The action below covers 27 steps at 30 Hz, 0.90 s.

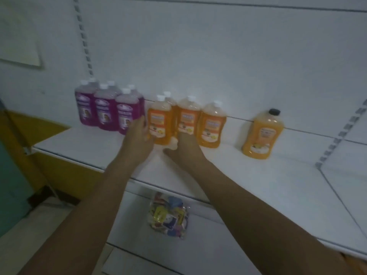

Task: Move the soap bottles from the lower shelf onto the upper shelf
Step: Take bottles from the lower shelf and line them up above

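**White shelving, two hands at the orange soap**

White lower shelf (139,225) fills the near foreground, holding only a clear bag of coloured sachets (168,215), its print too blurred to read. Both bare forearms cross above it, cut off by the bottom edge of the picture. On the upper shelf (258,185), the left hand (139,135) lies against the left side of the front orange bottle (159,120), fingers straight and pointing up. The right hand (186,147) sits at the foot of the middle orange bottle (188,116) and hides its base; whether those fingers grasp it cannot be told through the motion blur. A third orange bottle (211,126) stands just beside these, and a fourth (168,98) shows little more than its white cap behind them. To the left, the purple bottles (105,108) stand packed in two rows, the rear row mostly hidden. A larger black-capped orange bottle (261,133) stands well apart on the right (bare shelf lies on both sides of it, and along the whole front edge). Behind rises the white back panel (198,46), with a slotted upright (85,42).
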Motion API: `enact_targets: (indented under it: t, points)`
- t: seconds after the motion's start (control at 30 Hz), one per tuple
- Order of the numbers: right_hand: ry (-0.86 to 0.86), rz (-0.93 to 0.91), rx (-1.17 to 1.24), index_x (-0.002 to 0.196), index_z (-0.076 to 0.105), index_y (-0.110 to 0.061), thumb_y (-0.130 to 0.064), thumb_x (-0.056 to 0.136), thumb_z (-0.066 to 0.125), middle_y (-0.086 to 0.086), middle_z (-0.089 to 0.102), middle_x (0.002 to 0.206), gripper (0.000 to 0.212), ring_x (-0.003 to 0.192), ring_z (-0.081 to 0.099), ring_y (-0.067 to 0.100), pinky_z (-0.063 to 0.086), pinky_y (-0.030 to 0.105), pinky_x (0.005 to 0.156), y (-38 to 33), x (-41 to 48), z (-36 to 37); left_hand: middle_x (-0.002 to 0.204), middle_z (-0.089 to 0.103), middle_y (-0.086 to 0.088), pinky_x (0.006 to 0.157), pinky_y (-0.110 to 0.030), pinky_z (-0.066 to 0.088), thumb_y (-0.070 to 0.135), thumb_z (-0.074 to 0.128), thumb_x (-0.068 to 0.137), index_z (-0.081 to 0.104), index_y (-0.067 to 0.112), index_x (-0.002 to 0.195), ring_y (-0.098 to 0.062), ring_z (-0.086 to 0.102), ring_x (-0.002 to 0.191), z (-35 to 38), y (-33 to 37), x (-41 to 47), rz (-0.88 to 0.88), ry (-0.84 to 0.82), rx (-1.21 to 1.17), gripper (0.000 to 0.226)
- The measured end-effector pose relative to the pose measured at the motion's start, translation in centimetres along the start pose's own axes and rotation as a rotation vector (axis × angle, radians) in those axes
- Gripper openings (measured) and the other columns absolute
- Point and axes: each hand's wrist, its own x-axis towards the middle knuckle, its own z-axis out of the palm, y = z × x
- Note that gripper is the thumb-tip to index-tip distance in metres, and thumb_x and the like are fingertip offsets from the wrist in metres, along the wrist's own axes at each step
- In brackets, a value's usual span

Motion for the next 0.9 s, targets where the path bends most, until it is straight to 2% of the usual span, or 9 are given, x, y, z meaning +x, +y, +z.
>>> enact_targets:
  t: [0.1, 0.2, 0.3, 0.4, 0.47, 0.57, 0.67, 0.77, 0.9]
  points:
    - [0.048, -0.028, 0.028, 0.144, 0.05, -0.019, -0.038, 0.095, 0.069, -0.004, 0.057, 0.142, 0.056, 0.126, 0.054, 0.012, 0.043, 0.024, 0.102, 1.1, -7.0, -3.5, 0.125, 0.061, 0.005, 0.095, -0.032, 0.055, 0.021, 0.072, 0.095, 0.057, 0.029, 0.13, -0.01, 0.062, 0.11, -0.8, 3.0, -3.4, 0.086, 0.053, 0.03, 0.039]
    - [0.164, -0.012, 0.092, 0.143, 0.053, -0.026, -0.046, 0.097, 0.064, -0.014, 0.06, 0.138, 0.052, 0.124, 0.055, 0.001, 0.047, 0.025, 0.108, 3.6, -14.5, -7.5, 0.144, 0.056, 0.007, 0.102, -0.022, 0.05, 0.039, 0.069, 0.096, 0.05, 0.028, 0.148, -0.006, 0.058, 0.125, -0.2, 8.6, -7.9, 0.109, 0.051, -0.044, 0.057]
    - [0.221, 0.035, 0.136, 0.131, 0.061, -0.025, -0.042, 0.097, 0.066, -0.015, 0.064, 0.122, 0.038, 0.115, 0.06, 0.005, 0.053, 0.027, 0.098, 7.0, -21.8, -10.9, 0.132, 0.063, 0.02, 0.096, -0.007, 0.048, 0.046, 0.067, 0.094, 0.057, 0.033, 0.138, 0.007, 0.06, 0.119, 2.3, 14.1, -12.9, 0.206, -0.206, -0.163, 0.047]
    - [0.207, 0.132, 0.127, 0.116, 0.066, -0.026, -0.042, 0.098, 0.064, -0.016, 0.066, 0.11, 0.024, 0.108, 0.063, 0.007, 0.053, 0.023, 0.092, 11.0, -29.3, -13.7, 0.112, 0.071, 0.025, 0.081, -0.008, 0.051, 0.062, 0.06, 0.09, 0.068, 0.042, 0.114, 0.003, 0.069, 0.1, 7.2, 18.0, -17.9, 0.262, -0.589, -0.253, 0.033]
    - [0.219, 0.227, 0.127, 0.107, 0.07, -0.027, -0.039, 0.098, 0.064, -0.016, 0.068, 0.102, 0.016, 0.102, 0.066, 0.006, 0.053, 0.021, 0.089, 14.4, -34.2, -14.8, 0.105, 0.073, 0.024, 0.079, -0.01, 0.052, 0.058, 0.063, 0.089, 0.072, 0.04, 0.103, 0.001, 0.071, 0.095, 11.6, 19.8, -21.5, 0.24, -0.771, -0.321, 0.024]
    - [0.276, 0.438, 0.137, 0.099, 0.072, -0.027, -0.038, 0.098, 0.066, -0.016, 0.07, 0.095, 0.013, 0.093, 0.066, 0.003, 0.055, 0.024, 0.083, 20.9, -40.6, -16.1, 0.101, 0.074, 0.023, 0.089, -0.025, 0.056, 0.054, 0.07, 0.09, 0.076, 0.037, 0.098, -0.001, 0.07, 0.097, 19.2, 21.2, -26.7, 0.116, -0.978, -0.344, 0.02]
    - [0.311, 0.72, 0.11, 0.106, 0.069, -0.031, -0.049, 0.094, 0.068, -0.017, 0.069, 0.099, 0.022, 0.088, 0.066, 0.001, 0.059, 0.034, 0.079, 28.5, -45.7, -17.1, 0.104, 0.073, 0.024, 0.095, -0.028, 0.055, 0.044, 0.071, 0.092, 0.075, 0.037, 0.106, 0.003, 0.068, 0.101, 27.3, 21.1, -30.7, -0.009, -1.1, -0.29, 0.016]
    - [0.317, 0.915, 0.087, 0.118, 0.066, -0.024, -0.053, 0.09, 0.07, -0.009, 0.068, 0.108, 0.041, 0.092, 0.068, 0.014, 0.058, 0.034, 0.08, 35.3, -48.3, -17.6, 0.114, 0.072, 0.018, 0.096, -0.027, 0.055, 0.03, 0.071, 0.096, 0.071, 0.032, 0.118, -0.001, 0.067, 0.107, 35.3, 21.1, -33.4, -0.082, -1.178, -0.204, 0.022]
    - [0.226, 0.952, 0.122, 0.13, 0.062, -0.012, -0.038, 0.093, 0.072, 0.0, 0.064, 0.121, 0.046, 0.113, 0.064, 0.021, 0.04, 0.02, 0.083, 41.7, -47.4, -17.4, 0.104, 0.063, 0.001, 0.064, -0.002, 0.042, 0.016, 0.067, 0.098, 0.066, 0.003, 0.122, -0.025, 0.065, 0.104, 44.6, 22.4, -34.7, -0.197, -1.158, -0.077, 0.027]
